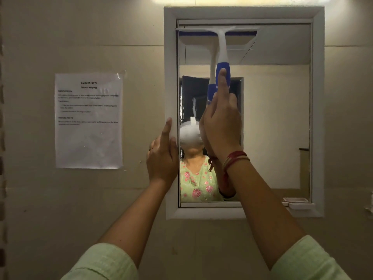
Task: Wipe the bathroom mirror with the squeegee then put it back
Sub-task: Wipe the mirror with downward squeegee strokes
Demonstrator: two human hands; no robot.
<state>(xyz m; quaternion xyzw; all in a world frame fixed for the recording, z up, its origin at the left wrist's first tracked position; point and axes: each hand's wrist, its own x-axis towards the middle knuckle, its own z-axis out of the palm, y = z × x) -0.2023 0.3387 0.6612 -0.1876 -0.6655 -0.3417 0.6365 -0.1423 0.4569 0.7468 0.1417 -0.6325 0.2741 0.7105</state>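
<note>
A white squeegee (221, 47) with a blue grip has its blade pressed flat against the top left of the mirror (276, 118). My right hand (222, 122) grips the blue handle from below, index finger stretched up along it. My left hand (162, 156) rests flat on the mirror's white frame (171, 77) at its left side, fingers straight. The glass reflects the squeegee, my arms and a person in a green flowered top.
A printed task sheet (88, 120) is taped to the beige wall left of the mirror. A small white soap tray (298, 204) sits at the frame's lower right corner. A light strip glows above the frame.
</note>
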